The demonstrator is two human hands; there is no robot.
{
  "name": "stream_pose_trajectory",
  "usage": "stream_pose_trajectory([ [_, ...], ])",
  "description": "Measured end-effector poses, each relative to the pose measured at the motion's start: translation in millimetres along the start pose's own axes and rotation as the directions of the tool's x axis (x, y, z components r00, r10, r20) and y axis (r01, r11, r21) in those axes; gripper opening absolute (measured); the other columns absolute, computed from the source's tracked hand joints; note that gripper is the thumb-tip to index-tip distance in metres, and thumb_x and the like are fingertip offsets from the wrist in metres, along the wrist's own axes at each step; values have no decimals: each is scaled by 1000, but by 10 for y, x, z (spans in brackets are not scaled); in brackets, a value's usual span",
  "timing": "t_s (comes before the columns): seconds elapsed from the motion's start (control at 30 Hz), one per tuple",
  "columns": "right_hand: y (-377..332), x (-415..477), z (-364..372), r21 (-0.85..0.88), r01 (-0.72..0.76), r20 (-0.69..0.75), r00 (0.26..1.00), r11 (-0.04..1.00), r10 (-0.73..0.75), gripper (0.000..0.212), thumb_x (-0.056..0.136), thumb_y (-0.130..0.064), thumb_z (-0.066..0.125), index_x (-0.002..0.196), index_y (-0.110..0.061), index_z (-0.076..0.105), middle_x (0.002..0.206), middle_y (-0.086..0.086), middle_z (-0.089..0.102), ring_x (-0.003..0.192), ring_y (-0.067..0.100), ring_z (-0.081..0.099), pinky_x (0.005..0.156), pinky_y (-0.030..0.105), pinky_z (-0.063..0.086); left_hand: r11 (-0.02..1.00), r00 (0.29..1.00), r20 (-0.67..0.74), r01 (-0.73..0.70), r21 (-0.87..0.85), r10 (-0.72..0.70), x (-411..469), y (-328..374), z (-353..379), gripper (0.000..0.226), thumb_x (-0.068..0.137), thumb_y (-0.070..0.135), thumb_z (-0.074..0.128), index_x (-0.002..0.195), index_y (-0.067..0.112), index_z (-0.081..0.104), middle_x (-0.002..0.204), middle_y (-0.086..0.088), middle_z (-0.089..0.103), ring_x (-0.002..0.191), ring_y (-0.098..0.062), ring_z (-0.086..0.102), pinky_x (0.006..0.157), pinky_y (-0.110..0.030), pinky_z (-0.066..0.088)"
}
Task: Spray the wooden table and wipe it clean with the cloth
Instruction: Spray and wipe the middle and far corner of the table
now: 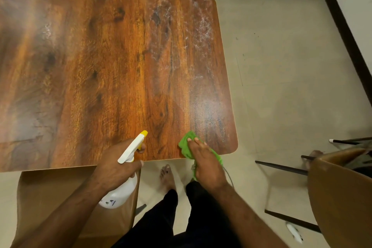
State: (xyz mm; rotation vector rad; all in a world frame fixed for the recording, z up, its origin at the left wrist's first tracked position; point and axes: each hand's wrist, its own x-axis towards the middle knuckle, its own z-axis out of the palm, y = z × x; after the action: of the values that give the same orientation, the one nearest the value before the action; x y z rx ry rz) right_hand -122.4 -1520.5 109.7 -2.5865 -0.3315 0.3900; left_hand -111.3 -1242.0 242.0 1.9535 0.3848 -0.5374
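- Left hand (117, 164) gripped the spray bottle (121, 192) at six o'clock, nozzle over the surface (100, 66).
- Right hand (205, 165) pressed flat on the cloth (185, 145) at five o'clock, ready to wipe foam (202, 26) at one.

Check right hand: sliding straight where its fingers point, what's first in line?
Nothing solid, as far as visible: right hand, flat on the green cloth, points across bare wooden table; probably only spray film farther on.
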Motion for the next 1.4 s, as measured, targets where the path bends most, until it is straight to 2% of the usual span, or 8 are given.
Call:
stream_pose_trajectory([
  [0.07, 289, 31, -138, 9, -100, -62, 993, 995, 100, 95, 74, 8, 63, 157, -25, 29, 158, 6, 39, 146, 25, 35, 122, 38, 26, 1000, 1000, 7, -4, 5, 4, 16, 53, 33, 37, 81, -8, 76, 106, 19, 71, 98, 1, 74, 57, -13, 68, 53, -15, 53],
  [0.23, 411, 64, -274, 108, -332, -233, 908, 937, 348, 89, 70, 14, 55, 153, -10, 38, 154, 13, 44, 143, 28, 39, 115, 47, 39, 1000, 999, -25, -27, 11, 28, 37, 137, 157, 38, 79, -9, 77, 101, 22, 71, 82, 1, 73, 56, -12, 68, 51, -12, 51],
  [0.43, 411, -176, -264, 36, -10, -4, 1000, 999, 10, 91, 74, 8, 60, 156, -19, 32, 158, 7, 39, 148, 23, 33, 125, 37, 20, 1000, 1000, -1, -11, -19, 11, 49, 223, 372, 39, 80, -9, 76, 104, 22, 69, 88, 3, 73, 62, -7, 68, 51, -13, 52],
  [0.6, 926, 71, -712, 4, -147, -86, 985, 989, 147, 82, 79, 6, 58, 154, -21, 37, 157, 8, 41, 144, 23, 39, 117, 37, 34, 999, 1000, 8, -3, -41, 4, 34, 286, 516, 44, 81, -11, 75, 101, 27, 69, 94, 15, 73, 64, -10, 69, 53, -21, 57],
  [0.8, 1070, 656, -898, -38, -71, -23, 997, 997, 71, 86, 80, 3, 56, 156, -26, 30, 161, 5, 33, 145, 23, 35, 113, 43, 41, 1000, 1000, -1, 26, -12, -26, 4, 283, 652, 41, 82, -6, 76, 111, 22, 69, 97, 6, 74, 63, -13, 70, 54, -21, 57],
  [1.0, 966, -93, -742, -26, 63, 7, 998, 998, -63, 99, 68, 11, 68, 155, -23, 35, 154, 7, 45, 138, 21, 37, 109, 44, 45, 998, 998, -22, 51, -37, -52, -10, 310, 711, 41, 82, -3, 77, 112, 24, 69, 102, 4, 74, 62, -25, 70, 58, -32, 60],
  [1.13, 1191, 228, -856, -19, 152, 16, 988, 988, -151, 90, 70, 11, 68, 151, -21, 44, 152, 9, 48, 139, 24, 42, 118, 43, 33, 996, 997, -53, 58, -67, -62, 4, 347, 780, 43, 81, -6, 76, 114, 22, 69, 104, 5, 74, 62, -19, 69, 57, -28, 58],
  [1.4, 1085, 1002, -993, -72, 81, 4, 997, 994, -81, 84, 82, 3, 60, 156, -24, 31, 162, 10, 32, 145, 28, 35, 117, 41, 30, 990, 995, -76, 48, -132, -58, 74, 406, 901, 43, 82, -8, 74, 111, 23, 71, 104, 0, 74, 69, -16, 68, 55, -26, 56],
])
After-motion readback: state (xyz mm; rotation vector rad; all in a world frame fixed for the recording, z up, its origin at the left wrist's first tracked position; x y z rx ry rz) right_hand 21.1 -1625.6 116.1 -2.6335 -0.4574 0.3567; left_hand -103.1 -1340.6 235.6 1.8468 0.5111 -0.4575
